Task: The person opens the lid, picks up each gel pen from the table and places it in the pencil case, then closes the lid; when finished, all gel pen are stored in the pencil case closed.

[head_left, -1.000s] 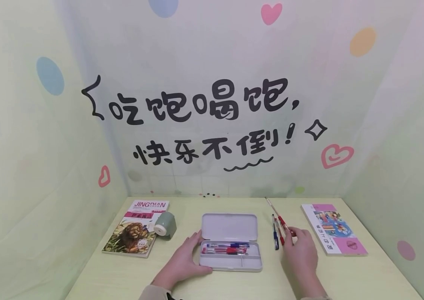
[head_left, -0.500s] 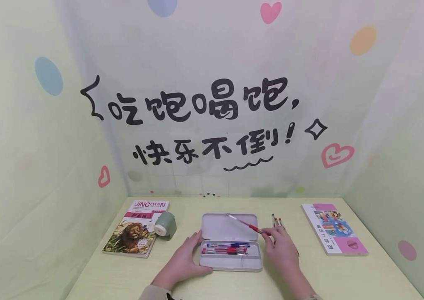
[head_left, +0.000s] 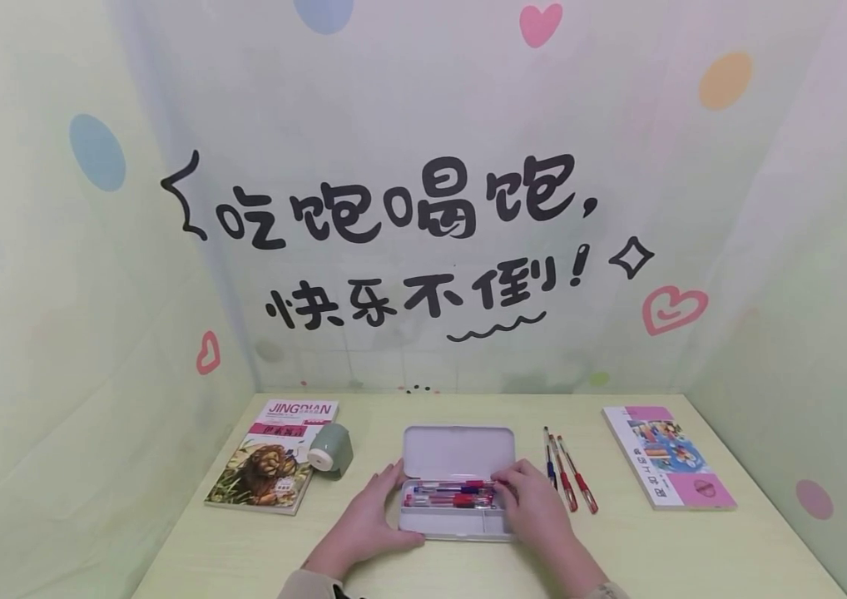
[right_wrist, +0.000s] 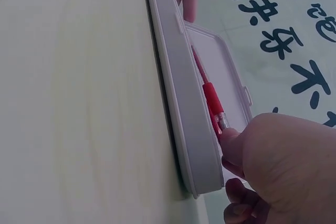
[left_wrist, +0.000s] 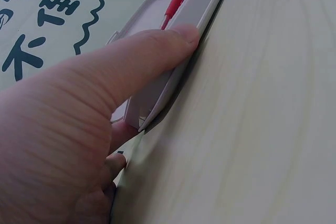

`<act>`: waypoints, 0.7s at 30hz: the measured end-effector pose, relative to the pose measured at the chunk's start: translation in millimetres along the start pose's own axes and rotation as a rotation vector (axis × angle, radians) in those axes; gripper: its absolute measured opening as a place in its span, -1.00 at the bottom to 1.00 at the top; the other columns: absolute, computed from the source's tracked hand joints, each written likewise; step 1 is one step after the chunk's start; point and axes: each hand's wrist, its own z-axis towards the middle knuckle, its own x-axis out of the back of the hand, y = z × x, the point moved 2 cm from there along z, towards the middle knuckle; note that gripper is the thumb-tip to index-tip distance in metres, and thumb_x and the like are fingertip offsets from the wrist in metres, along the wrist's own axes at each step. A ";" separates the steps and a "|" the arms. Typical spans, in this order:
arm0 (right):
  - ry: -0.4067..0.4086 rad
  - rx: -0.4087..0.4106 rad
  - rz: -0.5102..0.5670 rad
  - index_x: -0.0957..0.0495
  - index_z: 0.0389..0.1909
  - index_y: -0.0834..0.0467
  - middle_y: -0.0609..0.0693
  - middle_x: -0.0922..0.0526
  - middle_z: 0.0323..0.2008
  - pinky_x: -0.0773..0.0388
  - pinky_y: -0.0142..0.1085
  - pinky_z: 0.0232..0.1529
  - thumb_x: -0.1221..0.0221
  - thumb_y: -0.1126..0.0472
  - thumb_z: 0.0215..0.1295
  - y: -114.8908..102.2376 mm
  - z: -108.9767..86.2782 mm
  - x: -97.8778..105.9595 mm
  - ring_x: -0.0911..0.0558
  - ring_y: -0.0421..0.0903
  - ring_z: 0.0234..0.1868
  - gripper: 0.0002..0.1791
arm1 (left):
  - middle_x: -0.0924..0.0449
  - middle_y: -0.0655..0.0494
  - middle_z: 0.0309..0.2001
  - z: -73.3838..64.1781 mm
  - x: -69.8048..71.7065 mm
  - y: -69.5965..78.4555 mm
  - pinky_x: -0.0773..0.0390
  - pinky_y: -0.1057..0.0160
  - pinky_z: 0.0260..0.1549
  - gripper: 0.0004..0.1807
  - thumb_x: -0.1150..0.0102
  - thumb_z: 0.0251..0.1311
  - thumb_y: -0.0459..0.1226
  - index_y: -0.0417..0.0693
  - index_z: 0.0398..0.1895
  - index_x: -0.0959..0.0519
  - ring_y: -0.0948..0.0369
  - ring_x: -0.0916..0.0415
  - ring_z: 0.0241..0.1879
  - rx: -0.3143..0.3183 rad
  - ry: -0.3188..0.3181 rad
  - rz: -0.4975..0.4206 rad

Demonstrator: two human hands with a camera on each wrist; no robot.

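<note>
A white metal pencil case [head_left: 442,524] lies on the table with its lid [head_left: 458,452] raised. My left hand [head_left: 371,520] grips the case's left end, thumb at the front edge and fingers round the back, as the left wrist view shows. Between thumb and fingers my right hand [head_left: 543,507] pinches the end of a red gel pen [right_wrist: 212,97], held lengthwise at the case's back compartment. Several red and blue pens lie in that compartment; the front compartments [head_left: 442,522] show bare. Right of the hand, a blue pen [head_left: 550,468] and two red pens [head_left: 565,487] lie on the table.
A book with a lion cover [head_left: 266,466] lies at the left, with a grey-green object with a white round end [head_left: 334,453] by its right edge. At the right lies a pink and white book [head_left: 666,457]. A printed cloth wall [head_left: 423,366] closes off the back.
My right hand has picked a red pen from the loose group and carried it left to the case's back compartment. The left hand has stayed on the case.
</note>
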 end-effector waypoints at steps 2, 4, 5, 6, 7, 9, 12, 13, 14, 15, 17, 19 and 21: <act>-0.008 0.009 -0.008 -0.84 -0.06 0.02 -0.11 -0.74 -0.14 -0.82 -0.03 0.01 -0.41 0.22 0.43 -2.5 -0.4 -1.1 -0.71 -0.13 -0.13 -0.85 | -0.32 0.01 0.71 0.1 -0.3 -0.2 -0.09 -0.47 0.69 0.52 -0.75 -0.22 0.27 0.04 0.81 -0.09 -0.37 -0.05 0.73 -0.004 0.003 0.002; -0.017 0.016 -0.017 -0.85 -0.06 0.03 -0.10 -0.74 -0.14 -0.81 -0.01 0.03 -0.41 0.22 0.42 -4.7 -0.7 -2.5 -0.71 -0.12 -0.13 -0.86 | -0.31 -0.03 0.71 0.0 -0.6 -0.7 -0.09 -0.48 0.69 0.52 -0.75 -0.22 0.27 0.03 0.81 -0.09 -0.38 -0.06 0.73 -0.007 0.006 0.003; -0.021 0.019 -0.025 -0.85 -0.07 0.03 -0.10 -0.73 -0.14 -0.81 -0.01 0.03 -0.41 0.22 0.42 -5.7 -0.8 -3.2 -0.70 -0.11 -0.12 -0.86 | -0.29 -0.05 0.72 0.1 -0.6 -1.0 -0.10 -0.49 0.68 0.52 -0.74 -0.22 0.27 0.03 0.81 -0.09 -0.39 -0.06 0.73 -0.006 0.006 0.003; -0.023 0.026 -0.032 -0.85 -0.07 0.03 -0.09 -0.73 -0.14 -0.81 0.00 0.03 -0.41 0.22 0.42 -6.5 -0.8 -4.0 -0.70 -0.11 -0.12 -0.87 | -0.26 -0.06 0.73 -0.1 -0.6 -1.2 -0.10 -0.48 0.69 0.52 -0.74 -0.22 0.29 0.04 0.81 -0.09 -0.38 -0.06 0.73 -0.001 0.007 0.006; -0.026 0.026 -0.035 -0.85 -0.07 0.04 -0.09 -0.73 -0.14 -0.81 0.01 0.03 -0.41 0.22 0.42 -7.4 -1.0 -4.9 -0.70 -0.10 -0.12 -0.87 | -0.25 -0.07 0.74 0.1 -0.4 -1.4 -0.10 -0.48 0.68 0.52 -0.73 -0.22 0.29 0.03 0.81 -0.09 -0.39 -0.06 0.73 -0.002 0.008 0.007; -0.029 0.028 -0.044 -0.85 -0.07 0.03 -0.09 -0.73 -0.14 -0.81 0.01 0.03 -0.41 0.22 0.42 -8.1 -0.9 -7.2 -0.70 -0.10 -0.12 -0.86 | -0.23 -0.10 0.74 0.4 -0.1 -1.9 -0.11 -0.49 0.68 0.52 -0.73 -0.21 0.30 0.02 0.81 -0.09 -0.41 -0.06 0.72 -0.003 0.009 0.012; -0.021 0.037 -0.066 -0.85 -0.07 0.00 -0.11 -0.74 -0.14 -0.81 -0.02 0.00 -0.42 0.22 0.41 -8.3 -1.4 -9.8 -0.69 -0.11 -0.12 -0.85 | -0.23 -0.11 0.74 0.7 0.4 -2.1 -0.12 -0.49 0.68 0.52 -0.73 -0.20 0.30 0.02 0.81 -0.08 -0.41 -0.06 0.72 -0.004 0.008 0.013; -0.020 0.040 -0.070 -0.85 -0.06 -0.01 -0.11 -0.74 -0.14 -0.80 -0.03 -0.01 -0.42 0.21 0.40 -8.1 -1.5 -10.4 -0.69 -0.11 -0.13 -0.85 | -0.24 -0.11 0.74 0.9 0.3 -2.2 -0.12 -0.49 0.68 0.52 -0.73 -0.20 0.30 0.02 0.81 -0.08 -0.41 -0.06 0.72 -0.004 0.008 0.012; -0.019 0.042 -0.076 -0.85 -0.06 -0.02 -0.11 -0.74 -0.14 -0.80 -0.03 -0.01 -0.43 0.21 0.40 -8.0 -1.6 -10.8 -0.69 -0.11 -0.13 -0.84 | -0.23 -0.12 0.74 0.9 0.3 -2.0 -0.11 -0.49 0.68 0.52 -0.73 -0.21 0.30 0.02 0.81 -0.08 -0.41 -0.06 0.72 -0.002 0.008 0.011; -0.018 0.044 -0.079 -0.85 -0.06 -0.03 -0.12 -0.75 -0.15 -0.80 -0.03 -0.01 -0.43 0.21 0.40 -8.1 -1.8 -10.8 -0.69 -0.11 -0.13 -0.84 | -0.21 -0.13 0.75 0.8 0.4 -1.6 -0.11 -0.50 0.67 0.52 -0.73 -0.21 0.29 0.03 0.81 -0.08 -0.41 -0.06 0.72 -0.001 0.007 0.009; -0.015 0.050 -0.086 -0.85 -0.06 -0.03 -0.11 -0.76 -0.14 -0.80 -0.02 -0.01 -0.43 0.20 0.41 -8.4 -2.2 -10.3 -0.70 -0.09 -0.12 -0.84 | -0.20 -0.14 0.75 0.4 0.4 -0.9 -0.11 -0.50 0.67 0.52 -0.73 -0.20 0.29 0.04 0.81 -0.09 -0.41 -0.05 0.72 0.004 0.005 0.005; -0.018 0.046 -0.086 -0.85 -0.06 -0.03 -0.10 -0.76 -0.13 -0.80 -0.01 0.00 -0.43 0.20 0.41 -8.5 -2.6 -10.1 -0.71 -0.07 -0.11 -0.84 | -0.21 -0.13 0.75 0.2 0.4 -0.3 -0.11 -0.50 0.67 0.52 -0.73 -0.20 0.29 0.04 0.81 -0.09 -0.41 -0.05 0.72 0.005 0.003 0.004; -0.024 0.041 -0.087 -0.85 -0.05 -0.04 -0.10 -0.76 -0.13 -0.80 -0.01 0.00 -0.42 0.20 0.43 -8.4 -3.1 -10.2 -0.71 -0.07 -0.10 -0.85 | -0.21 -0.12 0.75 -0.4 0.5 0.2 -0.11 -0.50 0.67 0.51 -0.73 -0.20 0.29 0.04 0.81 -0.09 -0.40 -0.05 0.73 0.007 0.000 0.003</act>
